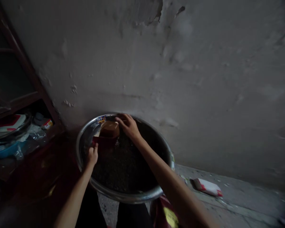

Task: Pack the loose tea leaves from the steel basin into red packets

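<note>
A wide metal basin (130, 198) holds dark, crumbly material (125, 167) that looks like soil or small dark grains; the dim light hides which. Inside its far left part sits a small open box (105, 142), dark red on the near side and brown within. My left hand (92, 155) grips the box's near left edge, thumb up. Over the basin's far side, my right hand (129, 126) is beside the box's far right corner, thumb stretched toward it and the other fingers partly hidden. Whether that thumb touches the box I cannot tell.
A peeling grey wall (204, 95) rises right behind the basin. To the left, a wooden cabinet (42, 104) has a blue bowl (9, 150) and plastic bags beside it. A white and red packet (207, 186) lies on the floor at right. My legs are below the basin.
</note>
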The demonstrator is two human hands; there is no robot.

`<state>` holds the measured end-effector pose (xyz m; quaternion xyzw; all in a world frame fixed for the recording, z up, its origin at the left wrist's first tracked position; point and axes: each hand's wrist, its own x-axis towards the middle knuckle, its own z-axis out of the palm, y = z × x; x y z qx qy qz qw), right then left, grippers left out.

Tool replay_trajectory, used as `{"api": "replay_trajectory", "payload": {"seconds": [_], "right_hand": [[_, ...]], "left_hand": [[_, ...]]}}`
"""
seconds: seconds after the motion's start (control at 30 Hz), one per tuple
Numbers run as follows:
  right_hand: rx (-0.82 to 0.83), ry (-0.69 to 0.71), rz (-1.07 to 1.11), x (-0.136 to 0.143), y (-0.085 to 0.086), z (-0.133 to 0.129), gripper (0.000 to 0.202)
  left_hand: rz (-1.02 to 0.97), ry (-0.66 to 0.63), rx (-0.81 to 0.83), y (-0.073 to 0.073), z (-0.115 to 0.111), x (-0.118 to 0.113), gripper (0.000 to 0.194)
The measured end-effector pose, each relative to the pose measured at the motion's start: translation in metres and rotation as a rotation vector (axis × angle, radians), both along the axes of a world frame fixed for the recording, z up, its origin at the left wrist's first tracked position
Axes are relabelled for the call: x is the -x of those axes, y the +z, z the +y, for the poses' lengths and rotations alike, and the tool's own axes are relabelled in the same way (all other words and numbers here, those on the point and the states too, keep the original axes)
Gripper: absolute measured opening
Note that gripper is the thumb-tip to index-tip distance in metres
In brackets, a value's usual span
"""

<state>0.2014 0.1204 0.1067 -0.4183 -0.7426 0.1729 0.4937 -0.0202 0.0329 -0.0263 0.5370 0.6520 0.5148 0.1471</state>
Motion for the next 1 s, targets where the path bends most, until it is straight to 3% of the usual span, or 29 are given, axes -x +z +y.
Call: {"api": "replay_trajectory", "payload": {"seconds": [0.07,0.13,0.2,0.27,0.3,0.37,0.43,0.6,0.73,0.87,1.0], "right_hand": [[0.16,-0.167,-0.033,-0.007,-0.024,-0.001,0.053],[0.38,-0.247,-0.183,-0.016,-0.063,-0.008,0.056],[0.548,-0.255,-0.291,-0.026,-0.109,-0.021,0.063],[0.916,-0.239,-0.638,-0.033,-0.154,-0.038,0.09],[1.049,-0.215,-0.749,-0.035,-0.171,-0.046,0.102],[1.157,-0.18,-0.834,-0.033,-0.194,-0.061,0.114],[1.172,-0.097,-0.816,-0.023,-0.201,-0.073,0.119],[1.171,0.175,-0.841,0.026,-0.193,-0.114,0.131],[1.068,0.227,-0.826,0.044,-0.196,-0.136,0.109],[0.937,0.216,-0.884,0.026,-0.203,-0.118,0.099],[0.891,0.05,-0.923,0.014,-0.209,-0.09,0.089]], "left_hand": [[-0.025,0.15,0.039,0.006,-0.003,0.004,0.052],[-0.052,0.285,0.031,0.012,-0.006,0.007,0.052],[-0.066,0.352,-0.017,0.017,-0.008,0.009,0.05],[-0.067,0.362,-0.059,0.02,-0.008,0.009,0.048],[-0.062,0.357,-0.069,0.021,-0.008,0.009,0.048],[-0.05,0.363,-0.076,0.023,-0.006,0.009,0.048],[-0.031,0.37,-0.069,0.023,-0.004,0.009,0.049],[0.066,0.302,0.02,0.018,-0.002,0.007,0.052],[0.124,0.221,0.038,0.012,-0.003,0.003,0.051],[0.145,0.206,0.038,0.009,-0.003,0.001,0.051],[0.143,0.213,0.042,0.012,-0.003,0.001,0.051]]}}
